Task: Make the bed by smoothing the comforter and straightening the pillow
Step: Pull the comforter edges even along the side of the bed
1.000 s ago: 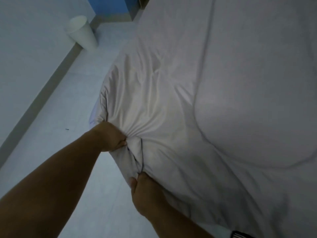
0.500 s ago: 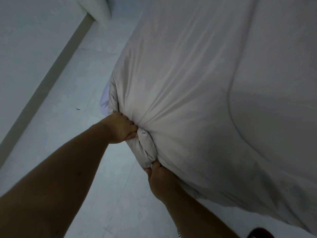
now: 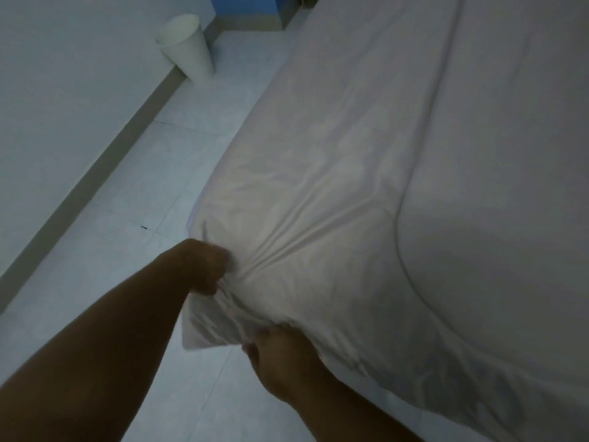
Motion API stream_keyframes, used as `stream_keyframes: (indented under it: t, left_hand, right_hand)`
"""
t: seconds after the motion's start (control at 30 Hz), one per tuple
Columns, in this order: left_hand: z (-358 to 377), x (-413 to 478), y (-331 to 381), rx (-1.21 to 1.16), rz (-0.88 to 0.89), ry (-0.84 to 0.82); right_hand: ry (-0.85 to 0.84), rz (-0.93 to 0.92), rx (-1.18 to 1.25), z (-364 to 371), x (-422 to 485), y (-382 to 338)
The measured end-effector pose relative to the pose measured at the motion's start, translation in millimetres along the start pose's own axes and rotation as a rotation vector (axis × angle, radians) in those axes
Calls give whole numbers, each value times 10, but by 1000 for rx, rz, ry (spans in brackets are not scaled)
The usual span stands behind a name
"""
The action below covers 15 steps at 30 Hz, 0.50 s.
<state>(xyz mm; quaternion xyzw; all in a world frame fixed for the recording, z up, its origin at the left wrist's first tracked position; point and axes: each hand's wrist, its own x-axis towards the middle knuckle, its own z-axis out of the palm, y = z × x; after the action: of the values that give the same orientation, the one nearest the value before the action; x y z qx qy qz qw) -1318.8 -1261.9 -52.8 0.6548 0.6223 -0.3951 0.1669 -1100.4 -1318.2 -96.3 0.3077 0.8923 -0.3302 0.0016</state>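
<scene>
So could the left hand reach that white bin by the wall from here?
Probably not. The left hand is clenched on the comforter corner, and the bin stands well beyond it across open floor; nothing blocks the way.

1 head view, close above the comforter (image 3: 366,218) corner, looks steeply down toward 1 o'clock.

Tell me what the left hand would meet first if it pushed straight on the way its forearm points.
The left hand is already gripping the comforter at its corner, so it would press straight into that bunched fabric, probably with the bed beneath, though depth is unclear.
</scene>
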Motion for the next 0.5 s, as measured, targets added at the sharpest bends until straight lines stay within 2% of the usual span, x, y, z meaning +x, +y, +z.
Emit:
stream_keyframes:
  t: [0.03,0.1,0.13,0.2,0.3,0.4,0.43,0.5]
  left_hand:
    - [-145,-13,40,-12,-10,134]
    - [-342,70,113,-218,15,550]
    - [-433,136,187,-300,9,625]
    - [-499,328,348,-447,-24,573]
    - [-253,540,512,-562,-223,394]
    - [-14,612,443,-737,-508,420]
    - [-9,622,448,-748,-541,448]
    - [-96,616,524,-714,-474,540]
  right_hand:
    - [157,-23,-12,-94,62,23]
    - [451,-45,-57,-228,246,124]
    - [508,1,-81,-348,356,193]
    - [542,132,-154,-583,560,407]
    - [430,264,-278,-686,676,783]
    - [403,266,-346,-622,619,977]
    - [421,258,-357,-606,600,989]
    - [443,256,-358,-582,578,972]
